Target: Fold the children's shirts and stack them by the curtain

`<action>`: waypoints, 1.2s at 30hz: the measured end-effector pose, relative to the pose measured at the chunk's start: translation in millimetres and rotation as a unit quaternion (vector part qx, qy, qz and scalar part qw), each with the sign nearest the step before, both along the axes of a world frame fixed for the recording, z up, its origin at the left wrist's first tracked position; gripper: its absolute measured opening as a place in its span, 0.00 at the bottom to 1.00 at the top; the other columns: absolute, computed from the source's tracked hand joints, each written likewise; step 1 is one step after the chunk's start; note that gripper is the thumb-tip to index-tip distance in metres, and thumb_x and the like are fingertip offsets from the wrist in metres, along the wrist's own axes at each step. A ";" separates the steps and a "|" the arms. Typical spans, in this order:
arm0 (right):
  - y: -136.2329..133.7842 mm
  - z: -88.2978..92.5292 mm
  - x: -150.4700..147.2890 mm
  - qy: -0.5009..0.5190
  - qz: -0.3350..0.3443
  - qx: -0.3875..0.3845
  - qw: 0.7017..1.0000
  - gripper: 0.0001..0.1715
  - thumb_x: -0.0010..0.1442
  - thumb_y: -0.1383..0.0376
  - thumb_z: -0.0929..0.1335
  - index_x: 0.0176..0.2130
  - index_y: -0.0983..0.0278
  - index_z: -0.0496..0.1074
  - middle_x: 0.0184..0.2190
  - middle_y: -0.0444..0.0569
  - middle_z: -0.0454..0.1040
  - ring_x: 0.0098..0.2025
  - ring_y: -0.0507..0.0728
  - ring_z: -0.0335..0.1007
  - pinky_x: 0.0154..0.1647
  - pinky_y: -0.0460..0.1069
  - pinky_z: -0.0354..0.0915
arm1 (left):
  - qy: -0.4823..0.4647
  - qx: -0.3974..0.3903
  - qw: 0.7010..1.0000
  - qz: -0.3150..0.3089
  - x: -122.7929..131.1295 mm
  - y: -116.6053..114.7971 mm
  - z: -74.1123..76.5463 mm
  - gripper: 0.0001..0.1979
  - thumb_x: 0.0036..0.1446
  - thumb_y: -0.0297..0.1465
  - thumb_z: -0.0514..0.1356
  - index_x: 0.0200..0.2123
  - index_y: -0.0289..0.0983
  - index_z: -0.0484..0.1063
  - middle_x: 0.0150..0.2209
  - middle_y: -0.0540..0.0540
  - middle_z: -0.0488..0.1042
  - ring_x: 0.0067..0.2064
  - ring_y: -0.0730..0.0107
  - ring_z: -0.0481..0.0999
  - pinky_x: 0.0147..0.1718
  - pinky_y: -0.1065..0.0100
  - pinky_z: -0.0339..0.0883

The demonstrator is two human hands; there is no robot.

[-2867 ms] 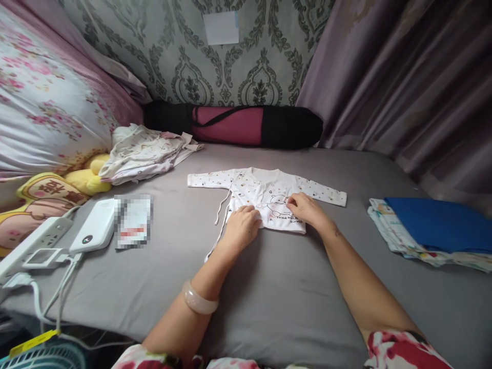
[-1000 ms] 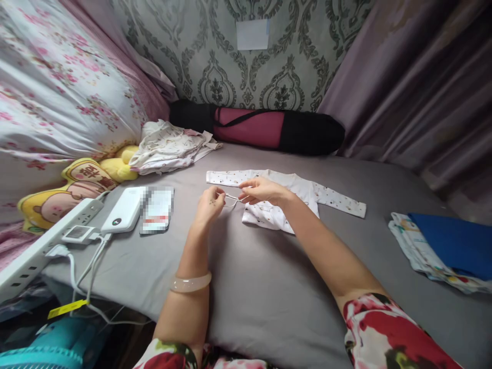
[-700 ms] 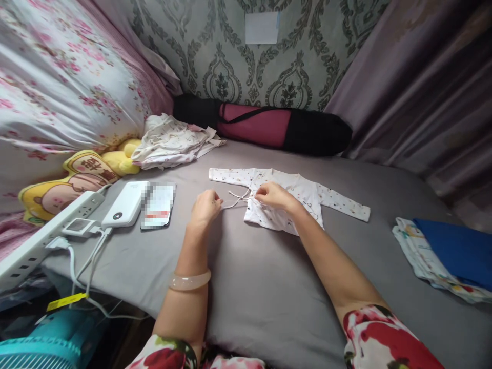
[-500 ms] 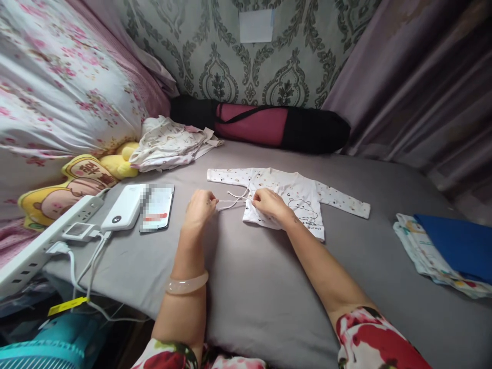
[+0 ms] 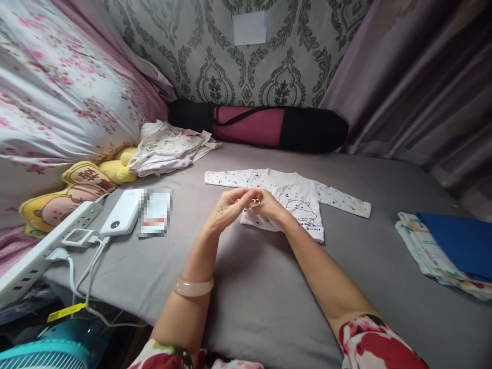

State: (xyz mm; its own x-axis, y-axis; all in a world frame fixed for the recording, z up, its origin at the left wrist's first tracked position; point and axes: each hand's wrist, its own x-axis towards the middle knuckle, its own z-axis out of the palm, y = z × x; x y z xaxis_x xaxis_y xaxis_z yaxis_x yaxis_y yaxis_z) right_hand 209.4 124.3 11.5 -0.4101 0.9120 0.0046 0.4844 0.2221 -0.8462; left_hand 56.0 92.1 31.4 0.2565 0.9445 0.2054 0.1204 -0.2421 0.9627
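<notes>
A small white baby shirt (image 5: pixel 277 182) with a speckled print and a bear drawing lies spread on the grey sheet, both sleeves stretched out sideways. Over its left side edge, where the thin tie strings are attached, my two hands meet. My left hand (image 5: pixel 229 209) is closed, fingertips pressed against those of the other hand. My right hand (image 5: pixel 271 207) is closed too, pinching at the same spot just above the fabric. The strings are mostly hidden by my fingers.
Left are a power strip (image 5: pixel 77 228), a white power bank (image 5: pixel 122 212), a phone (image 5: pixel 156 212) and a yellow cushion (image 5: pixel 73 192). Crumpled clothes (image 5: pixel 169 148) and a long black-and-maroon bag (image 5: pixel 249 125) lie behind. Folded cloths (image 5: pixel 417 251) with a blue item (image 5: pixel 457 246) lie right.
My left hand has moved right, from pulling the string taut beside the shirt to meeting my right hand. The right hand stays nearly in place. The shirt lies as before.
</notes>
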 end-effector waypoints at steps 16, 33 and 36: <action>6.1 9.6 9.5 0.123 -0.019 -0.178 0.976 0.21 0.66 0.52 0.62 0.33 0.66 0.70 0.25 0.49 0.77 0.16 0.47 0.61 0.15 0.42 0.53 | 0.291 0.015 0.953 0.082 -1.3 17.2 -32.4 0.10 0.52 0.29 0.57 0.34 0.34 0.78 0.32 0.48 0.71 0.33 0.72 0.69 0.36 0.70 0.63; -2.3 15.7 21.5 -0.143 -0.047 0.043 0.988 0.18 0.57 0.62 0.68 0.48 0.60 0.71 0.37 0.46 0.77 0.37 0.55 0.72 0.36 0.47 0.61 | 0.248 0.007 0.966 0.069 -2.1 21.7 -36.9 0.20 0.59 0.42 0.53 0.24 0.34 0.74 0.21 0.50 0.66 0.28 0.71 0.65 0.28 0.71 0.58; -11.7 12.8 4.4 -0.228 -0.034 0.098 0.968 0.13 0.61 0.64 0.64 0.45 0.60 0.73 0.43 0.50 0.76 0.44 0.57 0.70 0.39 0.47 0.59 | 0.257 0.020 0.964 0.066 -3.3 21.5 -37.2 0.19 0.59 0.41 0.53 0.25 0.34 0.74 0.23 0.50 0.67 0.30 0.71 0.65 0.30 0.71 0.58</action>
